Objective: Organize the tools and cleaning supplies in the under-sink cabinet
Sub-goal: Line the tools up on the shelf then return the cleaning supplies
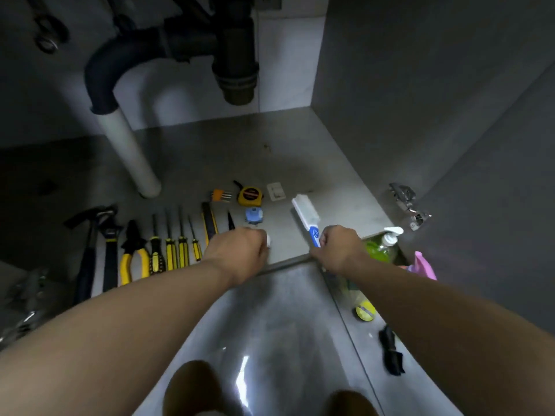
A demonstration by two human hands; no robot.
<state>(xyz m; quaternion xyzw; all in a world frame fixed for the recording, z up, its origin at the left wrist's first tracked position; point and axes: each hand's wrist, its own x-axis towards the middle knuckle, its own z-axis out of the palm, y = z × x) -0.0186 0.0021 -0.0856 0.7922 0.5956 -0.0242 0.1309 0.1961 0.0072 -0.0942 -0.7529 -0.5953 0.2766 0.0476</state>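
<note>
My right hand grips the blue handle of a white scrub brush, whose head points away over the cabinet floor. My left hand is curled around a small white object that only peeks out at the knuckles. Tools lie in a row along the front edge: a hammer, a wrench, yellow pliers, several yellow screwdrivers and a utility knife. Behind them sit hex keys, a yellow tape measure, a blue round part and a white switch plate.
A white drain pipe and black trap hang at the back left. A green soap bottle, a pink cloth, a yellow-green item and a black item lie by the right door, under its hinge.
</note>
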